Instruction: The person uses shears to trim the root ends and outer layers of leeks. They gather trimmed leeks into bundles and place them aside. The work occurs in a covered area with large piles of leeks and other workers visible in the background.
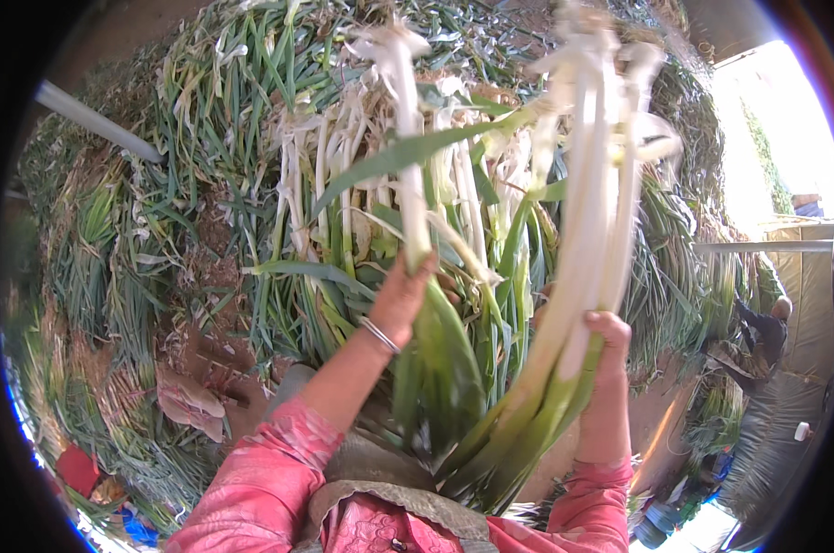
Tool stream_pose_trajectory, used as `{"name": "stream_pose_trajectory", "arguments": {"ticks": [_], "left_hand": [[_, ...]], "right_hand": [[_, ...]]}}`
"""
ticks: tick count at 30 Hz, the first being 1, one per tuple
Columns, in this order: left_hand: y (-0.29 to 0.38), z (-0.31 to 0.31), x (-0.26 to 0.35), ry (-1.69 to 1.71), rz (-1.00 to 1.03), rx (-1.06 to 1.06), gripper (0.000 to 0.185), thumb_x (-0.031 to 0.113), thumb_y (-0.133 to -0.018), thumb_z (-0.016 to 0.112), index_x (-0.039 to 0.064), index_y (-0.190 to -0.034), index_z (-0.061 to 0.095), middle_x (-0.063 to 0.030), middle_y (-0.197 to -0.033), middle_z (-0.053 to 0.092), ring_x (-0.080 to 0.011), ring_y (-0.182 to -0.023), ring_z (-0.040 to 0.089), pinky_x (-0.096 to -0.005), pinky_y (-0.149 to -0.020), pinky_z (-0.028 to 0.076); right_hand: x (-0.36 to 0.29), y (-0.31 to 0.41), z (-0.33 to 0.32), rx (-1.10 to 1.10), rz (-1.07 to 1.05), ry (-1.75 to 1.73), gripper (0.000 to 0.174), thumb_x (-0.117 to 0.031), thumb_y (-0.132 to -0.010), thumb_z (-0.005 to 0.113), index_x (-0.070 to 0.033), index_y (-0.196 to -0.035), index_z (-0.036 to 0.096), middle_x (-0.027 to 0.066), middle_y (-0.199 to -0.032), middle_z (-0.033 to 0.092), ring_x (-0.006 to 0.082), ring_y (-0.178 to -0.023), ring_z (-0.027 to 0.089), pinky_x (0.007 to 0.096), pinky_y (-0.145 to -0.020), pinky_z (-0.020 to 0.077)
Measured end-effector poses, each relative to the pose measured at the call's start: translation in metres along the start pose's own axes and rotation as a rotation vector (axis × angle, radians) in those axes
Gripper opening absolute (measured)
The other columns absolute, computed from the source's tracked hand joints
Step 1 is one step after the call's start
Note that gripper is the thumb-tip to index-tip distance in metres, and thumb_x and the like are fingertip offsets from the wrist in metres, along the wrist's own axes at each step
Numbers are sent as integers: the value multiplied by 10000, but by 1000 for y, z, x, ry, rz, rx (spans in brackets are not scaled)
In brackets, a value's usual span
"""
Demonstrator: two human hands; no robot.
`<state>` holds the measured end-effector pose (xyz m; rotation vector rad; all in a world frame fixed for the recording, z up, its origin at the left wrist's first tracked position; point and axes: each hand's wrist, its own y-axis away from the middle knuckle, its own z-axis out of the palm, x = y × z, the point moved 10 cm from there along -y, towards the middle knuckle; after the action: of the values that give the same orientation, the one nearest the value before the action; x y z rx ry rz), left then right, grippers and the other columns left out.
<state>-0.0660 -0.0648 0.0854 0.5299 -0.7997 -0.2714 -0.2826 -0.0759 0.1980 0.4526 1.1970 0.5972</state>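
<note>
In my right hand (607, 339) is a bunch of thick green onions (590, 207), upright with white root ends at the top; their tips are blurred. Its green leaves hang down towards my lap. My left hand (406, 290), with a metal bangle at the wrist, grips one green onion stalk (410, 173), root end up, just below its white part. Broad leaves (438, 366) droop beneath that hand. Between and behind both hands, a pile of green onions (334, 180) lies with its white ends pointing away from me.
Heaped green onions (223, 76) spread behind the pile, with bundles (120, 276) at left. A metal pole (99, 121) slants in at left; another pole (762, 247) crosses at right. A person (766, 332) is at far right. A red cloth (78, 470) lies at lower left.
</note>
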Motion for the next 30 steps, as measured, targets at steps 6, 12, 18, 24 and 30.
{"name": "stream_pose_trajectory", "arguments": {"ticks": [6,12,18,24,30], "left_hand": [[9,43,-59,107,-139,12,422,328,-940,573,31,-1229,493,-74,-1007,609,-168,-892,601,-326,-769,517],[68,108,-23,466,-318,-249,512,493,-984,368,120,-1323,461,-83,-1201,577,-194,-1054,571,-332,-926,458],[133,94,-2,369,-321,-306,558,501,-964,427,61,-1300,360,-105,-1148,512,-184,-1030,544,-319,-881,461],[200,53,49,-127,20,-312,583,350,-932,562,-10,-1318,316,-156,-1193,496,-206,-1095,506,-362,-955,405],[182,-19,94,-128,12,-337,547,287,-918,597,-51,-1296,394,-168,-1163,578,-187,-1014,576,-326,-908,464]], "right_hand": [[20,1,65,-102,182,67,509,-179,-745,638,39,-1190,522,123,-968,629,218,-814,628,332,-738,526],[1,26,83,-24,154,379,529,-214,-761,661,12,-1220,529,119,-1036,626,201,-894,610,323,-799,494],[-7,74,126,11,152,609,547,-193,-767,676,15,-1249,521,103,-1050,630,194,-900,610,330,-826,479],[20,131,171,-50,460,537,614,-270,-801,658,10,-1308,455,150,-1085,618,233,-927,619,349,-836,501],[113,135,172,-182,593,218,656,-260,-736,643,70,-1273,460,220,-1120,611,320,-975,626,401,-886,508]]}}
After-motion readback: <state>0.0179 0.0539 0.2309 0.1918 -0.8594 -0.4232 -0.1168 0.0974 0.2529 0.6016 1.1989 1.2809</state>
